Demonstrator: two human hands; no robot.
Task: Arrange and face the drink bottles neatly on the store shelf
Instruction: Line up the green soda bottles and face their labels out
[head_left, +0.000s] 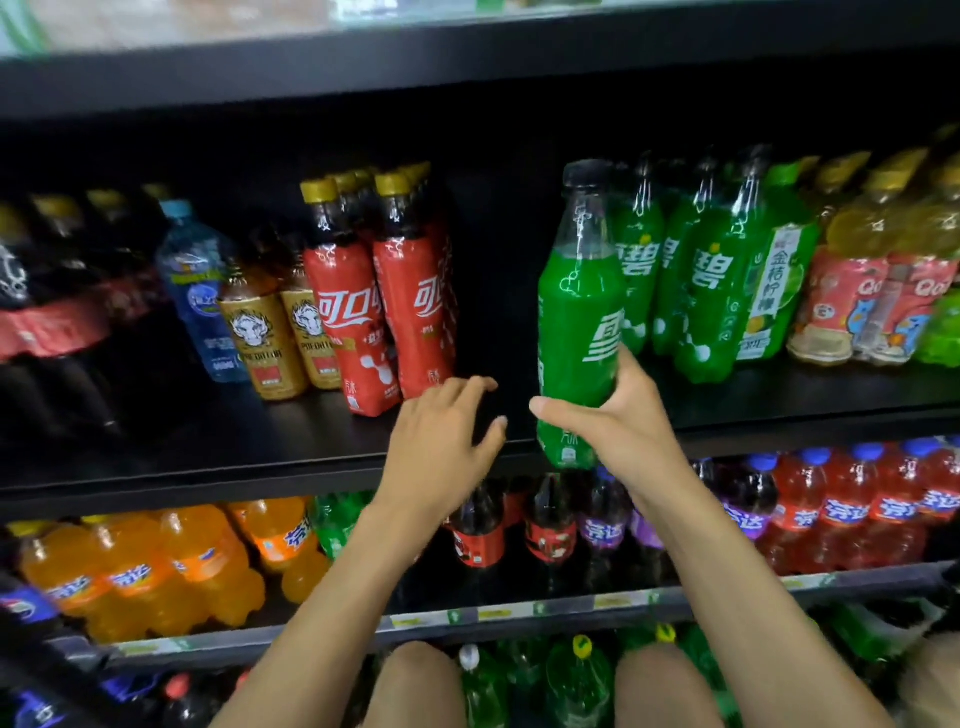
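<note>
My right hand (615, 421) grips a green soda bottle (579, 312) with a black cap, held upright just in front of the middle shelf's edge (260, 467). My left hand (447, 436) hovers with spread fingers and holds nothing, over a bare gap on that shelf. Left of the gap stand two rows of red-labelled cola bottles (384, 306) with gold caps. To the right of the held bottle stand more green soda bottles (696, 270), labels facing front.
Gold-labelled tiger bottles (270, 338), a blue water bottle (202, 291) and large dark cola bottles (47, 322) fill the shelf's left. Lemon drink (774, 280) and orange-labelled bottles (857, 291) are on the right. Lower shelves hold orange soda (145, 566), small cola and purple and red sodas. My knees show below.
</note>
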